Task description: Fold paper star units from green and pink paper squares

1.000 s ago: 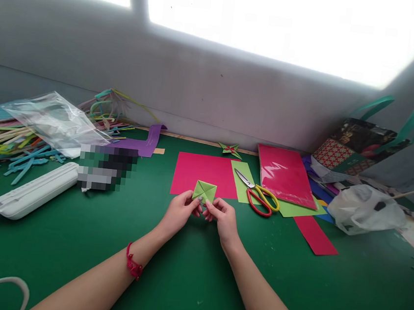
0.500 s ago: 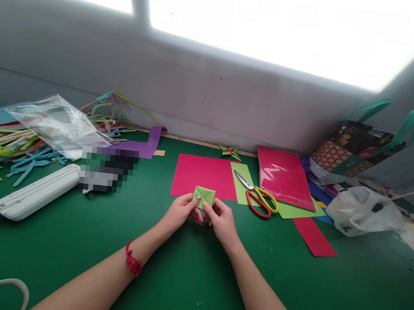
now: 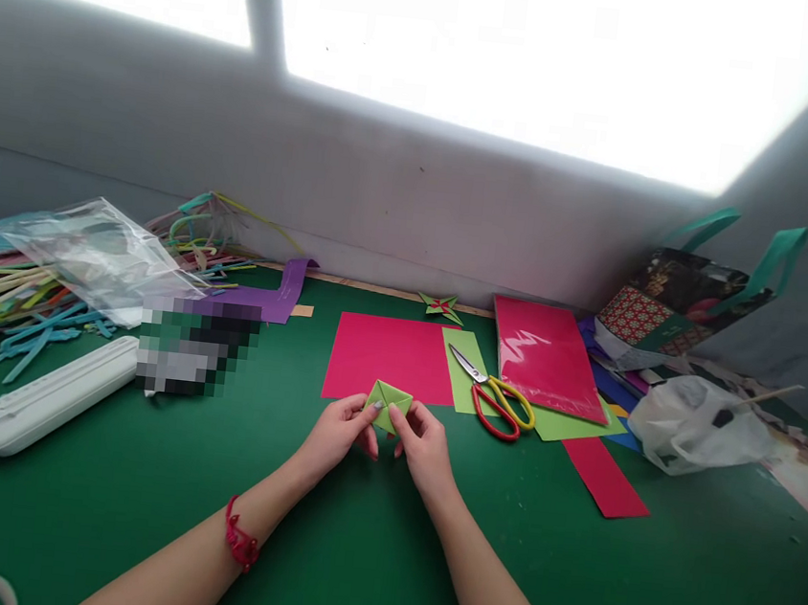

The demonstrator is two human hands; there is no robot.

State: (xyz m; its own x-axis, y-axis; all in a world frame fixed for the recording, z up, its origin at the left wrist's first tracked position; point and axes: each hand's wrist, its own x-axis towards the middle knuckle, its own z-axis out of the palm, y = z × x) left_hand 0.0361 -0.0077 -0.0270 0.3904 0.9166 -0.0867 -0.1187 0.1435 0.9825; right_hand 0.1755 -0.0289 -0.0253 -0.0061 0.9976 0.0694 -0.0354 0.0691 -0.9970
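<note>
I am pinching a folded green paper [image 3: 392, 397] with both hands.
My left hand [image 3: 333, 433] is gripping its left side, my right hand [image 3: 430, 448] its right, near the red sheet [image 3: 390, 354]; scissors [image 3: 485, 379] are lying to the right, a paper star [image 3: 441, 305] is resting farther off.

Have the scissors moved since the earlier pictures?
No. Against the large red sheet, the scissors lie in the same place, blades over the green strip.
</note>
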